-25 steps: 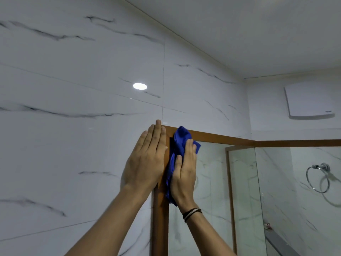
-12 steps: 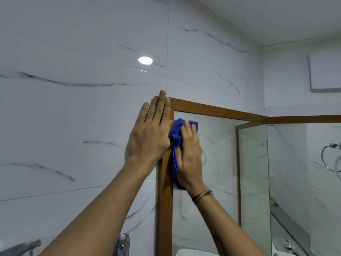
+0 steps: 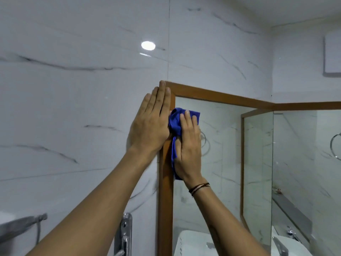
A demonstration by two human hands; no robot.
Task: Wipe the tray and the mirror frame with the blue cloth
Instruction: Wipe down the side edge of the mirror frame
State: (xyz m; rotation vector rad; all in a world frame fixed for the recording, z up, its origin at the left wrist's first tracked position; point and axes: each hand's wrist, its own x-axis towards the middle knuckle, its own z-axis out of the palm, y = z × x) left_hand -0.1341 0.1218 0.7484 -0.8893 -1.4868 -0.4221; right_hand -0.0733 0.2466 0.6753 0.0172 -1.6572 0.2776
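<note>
A brown wooden mirror frame (image 3: 165, 200) runs up the marble wall and turns right along the mirror's top edge. My right hand (image 3: 189, 148) presses a bunched blue cloth (image 3: 175, 124) flat against the inner side of the frame's left upright, below the top left corner. My left hand (image 3: 151, 124) lies flat with fingers together on the wall, its fingertips at the frame's corner and its edge touching the upright. The tray is not in view.
A chrome fitting (image 3: 124, 235) hangs on the wall left of the frame, with a metal rail (image 3: 22, 223) at the far left. The mirror reflects a towel ring (image 3: 335, 145), a ledge and a white basin (image 3: 191, 242). A white box (image 3: 333, 52) sits high right.
My right hand has slid the blue cloth down the frame's left upright, away from the top corner. My view has tilted downward, so the frame sits higher and lower fittings show.
</note>
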